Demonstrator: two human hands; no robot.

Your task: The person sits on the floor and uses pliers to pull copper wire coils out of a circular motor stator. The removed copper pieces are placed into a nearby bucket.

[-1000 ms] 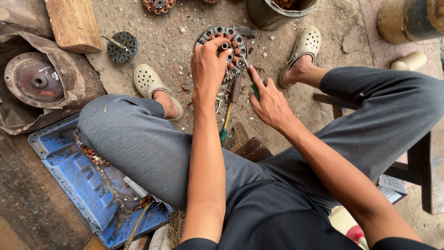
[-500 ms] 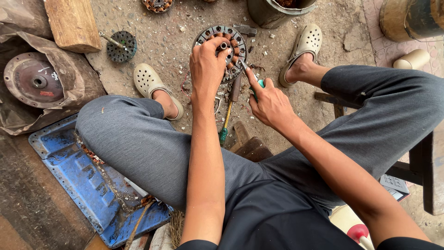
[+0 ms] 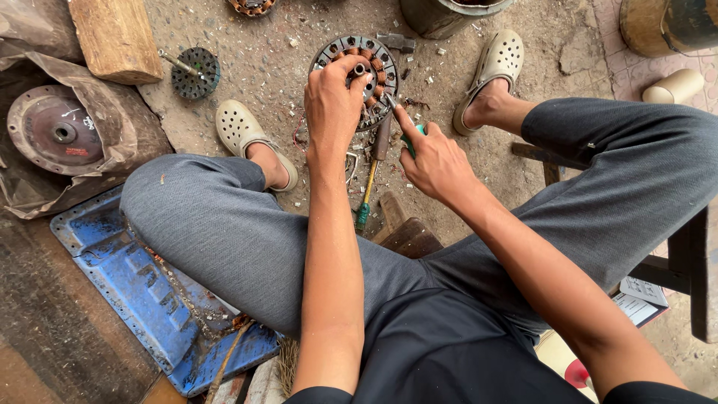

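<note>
A round motor stator (image 3: 374, 60) with copper windings lies on the dirt floor between my feet. My left hand (image 3: 333, 101) rests on top of it, fingers curled around its centre hole. My right hand (image 3: 434, 161) grips a green-handled tool (image 3: 410, 138) whose metal tip points into the stator's right side. A hammer with a yellow and green handle (image 3: 370, 183) lies on the ground just under my hands.
A blue metal tray (image 3: 142, 299) sits at lower left. A smaller rotor (image 3: 196, 72), a wooden block (image 3: 116, 37) and a rusty round cover (image 3: 54, 131) on brown paper lie at upper left. A metal bucket (image 3: 441, 16) stands beyond the stator. A wooden stool (image 3: 680, 269) is at right.
My left hand has stayed on the stator. My right hand with the tool has shifted slightly closer to the stator's edge.
</note>
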